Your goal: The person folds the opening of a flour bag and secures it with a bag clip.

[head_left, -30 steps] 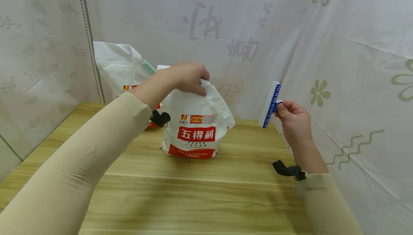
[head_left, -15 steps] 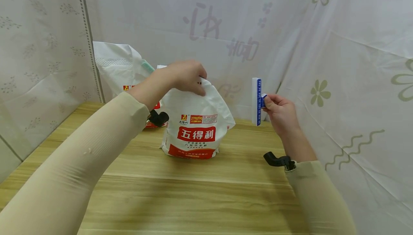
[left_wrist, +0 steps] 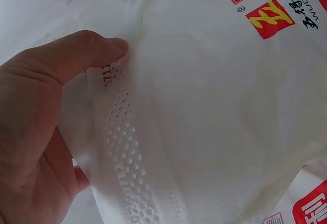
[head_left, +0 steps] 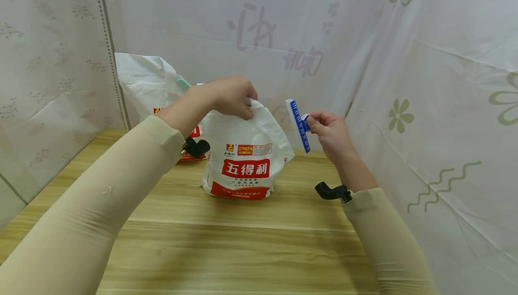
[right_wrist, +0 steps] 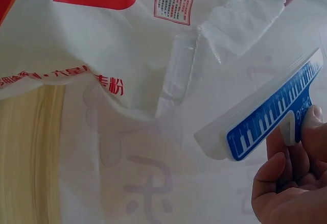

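A white flour bag [head_left: 247,151] with red print stands upright on the wooden table. My left hand [head_left: 234,95] grips its top edge; in the left wrist view the thumb [left_wrist: 102,50] lies over a dotted white band along that edge. To the right of the bag, my right hand [head_left: 329,133] pinches a wide blue-and-white bag clip [head_left: 298,126] by its handle, off the table. In the right wrist view the clip [right_wrist: 271,112] has a piano-key pattern and is apart from the bag. Whether the clip's mouth is spread cannot be told.
Behind my left forearm stands a second white flour bag [head_left: 145,83], partly hidden, with a light green strip [head_left: 183,82] at its top right. The wooden table [head_left: 226,250] reaches patterned curtains [head_left: 283,25] at the back and sides.
My right hand has moved left with the bag clip, toward the flour bag, and the clip has changed its tilt. My left hand stays at the bag's top with barely any shift.
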`<state>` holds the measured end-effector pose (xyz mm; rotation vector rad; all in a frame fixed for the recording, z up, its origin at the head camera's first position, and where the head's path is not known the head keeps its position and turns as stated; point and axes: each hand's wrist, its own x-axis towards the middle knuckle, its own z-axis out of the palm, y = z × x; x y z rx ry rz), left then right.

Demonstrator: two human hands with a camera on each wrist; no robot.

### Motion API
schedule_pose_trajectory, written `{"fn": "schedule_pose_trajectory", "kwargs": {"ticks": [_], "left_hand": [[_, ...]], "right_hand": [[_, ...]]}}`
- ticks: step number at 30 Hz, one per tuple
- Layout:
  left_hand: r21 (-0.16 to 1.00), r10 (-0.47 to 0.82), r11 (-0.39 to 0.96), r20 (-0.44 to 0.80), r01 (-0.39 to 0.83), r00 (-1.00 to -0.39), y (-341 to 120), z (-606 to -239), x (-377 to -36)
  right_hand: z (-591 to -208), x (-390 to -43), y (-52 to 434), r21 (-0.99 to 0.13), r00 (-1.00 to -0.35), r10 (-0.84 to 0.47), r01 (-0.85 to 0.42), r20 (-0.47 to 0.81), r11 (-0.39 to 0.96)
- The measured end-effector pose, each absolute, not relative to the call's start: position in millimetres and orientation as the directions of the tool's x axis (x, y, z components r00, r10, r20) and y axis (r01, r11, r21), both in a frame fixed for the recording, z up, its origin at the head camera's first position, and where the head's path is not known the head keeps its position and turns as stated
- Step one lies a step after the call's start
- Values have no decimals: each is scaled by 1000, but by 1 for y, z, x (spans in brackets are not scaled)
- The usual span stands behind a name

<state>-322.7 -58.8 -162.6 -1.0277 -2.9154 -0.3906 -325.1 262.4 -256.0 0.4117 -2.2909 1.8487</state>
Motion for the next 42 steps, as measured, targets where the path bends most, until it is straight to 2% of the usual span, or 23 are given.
{"fn": "schedule_pose_trajectory", "kwargs": {"ticks": [12,28,42], "left_hand": [[282,603,752,70,596,-795,-57,-163,-322],[293,587,762,66,578,-807,-55,-165,-322],[255,583,777,54,575,-811,-58,-165,-325]], "right_hand": [[-254,-325,234,-868,-934,-150,-358,325,345],[-263,-320,218,-794,-889,-173,-457,425,400],[-277,-312,203,-717,-833,-89,-520,547,465]]}}
